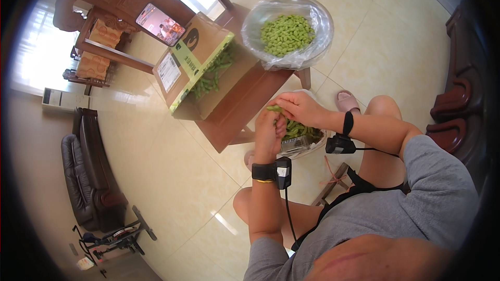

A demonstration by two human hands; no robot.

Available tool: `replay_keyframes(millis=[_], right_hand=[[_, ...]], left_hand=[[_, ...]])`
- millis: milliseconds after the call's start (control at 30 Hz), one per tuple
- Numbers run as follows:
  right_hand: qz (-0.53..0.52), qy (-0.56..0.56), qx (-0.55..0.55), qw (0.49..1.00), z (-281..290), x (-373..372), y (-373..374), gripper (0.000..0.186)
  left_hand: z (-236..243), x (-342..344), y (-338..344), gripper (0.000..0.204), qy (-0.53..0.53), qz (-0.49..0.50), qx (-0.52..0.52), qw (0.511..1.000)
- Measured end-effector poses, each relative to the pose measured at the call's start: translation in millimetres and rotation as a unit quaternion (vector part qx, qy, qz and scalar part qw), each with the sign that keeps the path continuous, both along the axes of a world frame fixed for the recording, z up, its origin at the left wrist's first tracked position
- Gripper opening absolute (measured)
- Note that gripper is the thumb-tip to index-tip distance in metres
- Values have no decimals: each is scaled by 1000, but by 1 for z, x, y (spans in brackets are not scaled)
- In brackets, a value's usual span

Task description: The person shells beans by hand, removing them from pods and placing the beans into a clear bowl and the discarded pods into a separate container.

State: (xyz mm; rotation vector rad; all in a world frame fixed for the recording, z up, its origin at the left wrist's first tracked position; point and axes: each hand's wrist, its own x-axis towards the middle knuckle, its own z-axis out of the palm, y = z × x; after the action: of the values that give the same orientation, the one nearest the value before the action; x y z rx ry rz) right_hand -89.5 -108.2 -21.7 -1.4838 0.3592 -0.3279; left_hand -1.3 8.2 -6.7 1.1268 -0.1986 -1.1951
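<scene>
A green edamame pod (274, 108) is held up between my hands. My left hand (270, 129) is closed around its lower side, with the fingers curled in. From the right, my right hand (300, 108) pinches the pod with thumb and fingers. Just below and behind my hands, more pods and shells (298, 130) lie in a lined container (322, 143) on the floor, partly hidden by my hands. Shelled green beans (286, 34) fill the middle of a metal bowl (325, 18) lined with clear plastic. Whole pods (213, 76) lie in an open cardboard box (208, 30).
The box and bowl stand on a low brown wooden table (265, 91). A lit phone (160, 24) leans at the box's far side. Dark sofas (94, 177) line the left, and a carved wooden seat (452, 99) is at right. An exercise machine (117, 237) stands at lower left.
</scene>
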Motion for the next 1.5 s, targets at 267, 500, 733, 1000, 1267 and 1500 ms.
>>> replay_keyframes(millis=[267,500,733,1000,1267,1500], right_hand=[[-14,-36,-103,994,3,1,-1,23],[-53,-24,-226,972,-3,0,-11,18],[-41,-17,-272,961,0,-1,-14,17],[-41,23,-208,977,5,-1,-15,19],[-71,-7,-261,963,2,-3,-12,19],[-85,-8,-328,941,6,-5,-5,18]], left_hand=[[3,1,-1,4,-55,39,-12,998],[2,6,4,12,-132,-29,75,988],[3,12,5,13,-37,-1,90,995],[-1,6,4,13,-105,-71,63,990],[-3,-1,1,13,-46,-91,48,994],[-7,-7,1,15,-20,-94,8,995]])
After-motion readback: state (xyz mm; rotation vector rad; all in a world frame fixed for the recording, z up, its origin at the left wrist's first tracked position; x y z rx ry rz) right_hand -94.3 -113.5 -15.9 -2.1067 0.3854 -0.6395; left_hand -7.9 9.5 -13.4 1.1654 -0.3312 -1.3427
